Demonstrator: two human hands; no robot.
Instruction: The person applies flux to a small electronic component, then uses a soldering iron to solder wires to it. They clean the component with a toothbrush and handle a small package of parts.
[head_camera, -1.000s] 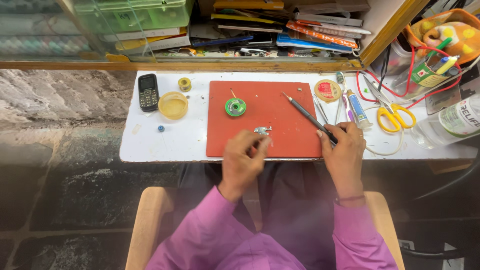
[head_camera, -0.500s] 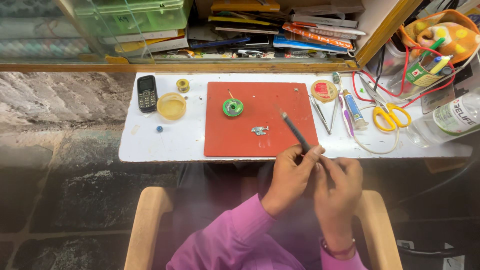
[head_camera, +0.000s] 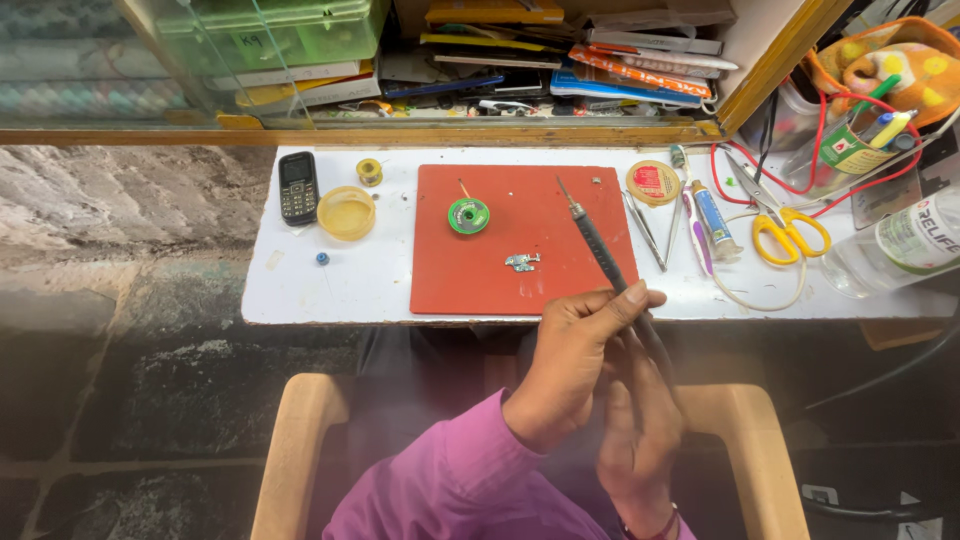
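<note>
I see my left hand (head_camera: 575, 365) closed around the dark handle of the soldering iron (head_camera: 598, 247), thumb laid along the shaft, just below the near edge of the white table (head_camera: 300, 290). My right hand (head_camera: 640, 435) sits right behind it, fingers curled against the lower end of the same handle; both hands grip it together, touching each other. The iron slants up and to the left, its thin tip hanging over the red mat (head_camera: 500, 280) near the mat's upper right part.

On the mat, a small silver metal piece (head_camera: 521, 262) lies left of the iron's shaft, apart from it. Further up sits a green spool of solder wire (head_camera: 468, 215).

Right of the mat I see tweezers (head_camera: 645, 230), a small white tube (head_camera: 712, 215) and a round tin with a red label (head_camera: 653, 183). Beyond those lie yellow-handled scissors (head_camera: 790, 235). Left of the mat stand a shallow yellow dish (head_camera: 346, 212), a dark keypad phone (head_camera: 298, 187) and a small yellow spool (head_camera: 369, 171).
</note>
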